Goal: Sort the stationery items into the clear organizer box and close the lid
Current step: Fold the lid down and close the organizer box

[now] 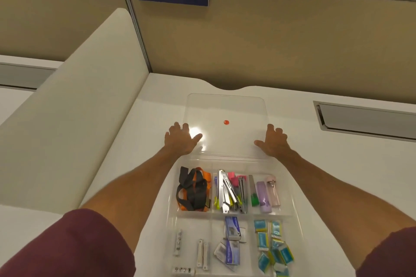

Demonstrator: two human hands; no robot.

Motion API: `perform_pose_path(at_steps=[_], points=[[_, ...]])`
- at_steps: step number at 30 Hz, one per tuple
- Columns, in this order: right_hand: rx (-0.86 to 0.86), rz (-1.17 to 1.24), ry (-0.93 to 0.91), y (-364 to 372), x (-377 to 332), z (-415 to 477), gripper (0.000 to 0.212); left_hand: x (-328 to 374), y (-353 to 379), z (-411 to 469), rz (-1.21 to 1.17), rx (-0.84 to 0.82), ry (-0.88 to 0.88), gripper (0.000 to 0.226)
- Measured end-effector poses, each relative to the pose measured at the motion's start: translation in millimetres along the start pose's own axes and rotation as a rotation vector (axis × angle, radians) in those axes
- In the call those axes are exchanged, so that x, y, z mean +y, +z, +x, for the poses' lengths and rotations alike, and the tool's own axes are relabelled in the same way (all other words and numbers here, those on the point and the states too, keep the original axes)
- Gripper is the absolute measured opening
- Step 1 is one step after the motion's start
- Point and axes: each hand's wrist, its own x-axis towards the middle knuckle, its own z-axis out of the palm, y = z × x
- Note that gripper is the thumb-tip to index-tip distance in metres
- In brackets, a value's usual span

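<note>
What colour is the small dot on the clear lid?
Red-orange; the dot sits near the middle of the lid, clear in the head view.

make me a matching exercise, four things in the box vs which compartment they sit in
Things:
1. straps
2. staplers
3. staple boxes
4. blue packets

Compartments:
A. near right
B. far left
C. near middle
D. far middle

Pairs: 1-B, 2-D, 3-C, 4-A
</note>
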Motion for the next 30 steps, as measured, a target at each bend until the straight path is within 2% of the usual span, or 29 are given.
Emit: perform_pose_path(at_steps=[4, 8, 11, 14, 18, 22, 25, 28, 30], points=[[-0.05, -0.007, 0.02, 1, 3, 13, 0.074, 6, 7, 3, -0.029, 0.014, -0.027, 0.068], [-0.005, 0.083, 0.07, 3, -3, 20, 0.068, 9, 7, 10, -0.131, 0.047, -0.045, 0.063], [0.016, 0.296, 0.217, 1, -6, 26, 0.064, 11, 1, 18, -0.362, 0.071, -0.177, 0.061], [0.024, 0.54, 0.339, -2, -2, 35, 0.06, 10, -10, 26, -0.706, 0.092, -0.347, 0.049], [0.109, 0.748, 0.322, -10, 1, 40, 0.048, 3, -24, 31, -0.934, 0.111, -0.448, 0.034], [0.175, 0.822, 0.25, -21, -2, 32, 0.043, 0, -38, 29, -0.959, 0.16, -0.485, 0.033], [0.216, 0.862, 0.203, -28, -2, 14, 0.039, 2, -48, 8, -0.93, 0.193, -0.408, 0.033], [0.234, 0.846, 0.172, -28, 2, -13, 0.014, 1, -50, -21, -0.91, 0.234, -0.363, 0.04], [0.251, 0.867, 0.138, -26, 6, -31, 0.024, 0, -51, -39, -0.902, 0.254, -0.339, 0.04]])
